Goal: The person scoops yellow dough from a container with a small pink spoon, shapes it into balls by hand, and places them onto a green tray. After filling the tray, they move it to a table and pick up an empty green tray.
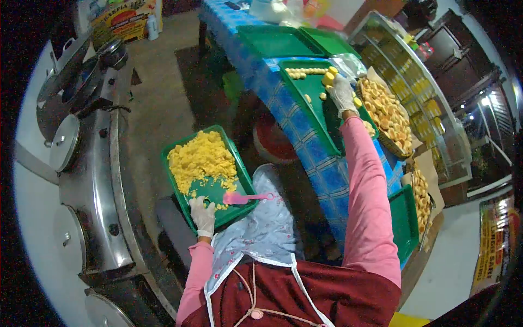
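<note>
My left hand [202,216], in a clear glove, is at the near left side of a green tray [173,188], its fingers apart over the tray's inside edge. Crumbly yellow filling [201,158] is heaped in the far part of this tray. A pink scoop [239,198] lies across its right rim. My gloved right hand [342,94] reaches over another green tray [315,111] on the table, its fingers closed around a yellow lump [328,79]. Small pale dough balls [305,72] line that tray's far end, and a few loose pieces lie near the hand.
A blue checked cloth [321,180] covers the table. More green trays [280,41] stand at its far end. Baked buns [384,111] fill a basket on the right, beside a glass display case [419,82]. A metal stove [92,196] with lidded pots runs along the left.
</note>
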`<state>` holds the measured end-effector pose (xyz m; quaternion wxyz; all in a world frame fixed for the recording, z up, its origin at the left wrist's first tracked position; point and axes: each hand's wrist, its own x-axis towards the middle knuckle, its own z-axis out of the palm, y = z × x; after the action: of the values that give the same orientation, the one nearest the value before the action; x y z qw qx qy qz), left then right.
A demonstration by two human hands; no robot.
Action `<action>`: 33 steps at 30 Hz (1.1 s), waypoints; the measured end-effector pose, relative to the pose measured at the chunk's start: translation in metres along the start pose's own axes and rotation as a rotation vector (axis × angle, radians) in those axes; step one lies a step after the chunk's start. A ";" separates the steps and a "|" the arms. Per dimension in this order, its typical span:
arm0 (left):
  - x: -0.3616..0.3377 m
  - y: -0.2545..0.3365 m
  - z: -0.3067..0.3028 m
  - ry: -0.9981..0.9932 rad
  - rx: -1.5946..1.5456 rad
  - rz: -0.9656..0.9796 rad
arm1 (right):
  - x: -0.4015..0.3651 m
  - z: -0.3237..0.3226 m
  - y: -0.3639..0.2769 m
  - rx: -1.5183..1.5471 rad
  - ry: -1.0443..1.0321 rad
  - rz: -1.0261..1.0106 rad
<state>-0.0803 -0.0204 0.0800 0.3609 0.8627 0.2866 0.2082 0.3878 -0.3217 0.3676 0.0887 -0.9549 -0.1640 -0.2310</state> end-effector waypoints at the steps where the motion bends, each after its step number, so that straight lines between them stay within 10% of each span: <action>1: 0.000 -0.002 0.000 -0.027 0.002 -0.009 | 0.002 0.006 0.002 0.011 0.010 -0.021; 11: 0.009 0.009 0.002 0.115 -0.026 0.093 | 0.030 -0.043 -0.018 -0.039 0.145 -0.179; 17: 0.078 0.001 0.033 0.195 0.094 0.285 | -0.055 -0.150 -0.166 0.189 0.046 -0.646; 21: 0.110 0.026 0.037 -0.103 0.125 0.126 | -0.139 -0.113 -0.215 0.519 -0.209 -0.632; 23: 0.119 0.006 0.068 -0.159 0.250 0.221 | -0.159 -0.117 -0.269 -0.120 -0.722 -0.612; 25: 0.123 -0.002 0.076 -0.178 0.256 0.298 | -0.191 -0.093 -0.283 -0.027 -0.850 -0.508; 27: 0.117 -0.009 0.071 -0.227 0.258 0.319 | -0.230 -0.003 -0.257 0.191 -0.772 -0.821; 33: 0.080 0.001 0.034 -0.310 0.163 0.054 | -0.353 0.106 -0.259 0.154 -0.506 -0.660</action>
<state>-0.0006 0.0133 0.0702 0.3236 0.9183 0.2203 0.0584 0.0430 -0.1508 0.1326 0.0381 -0.8683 -0.4946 0.0077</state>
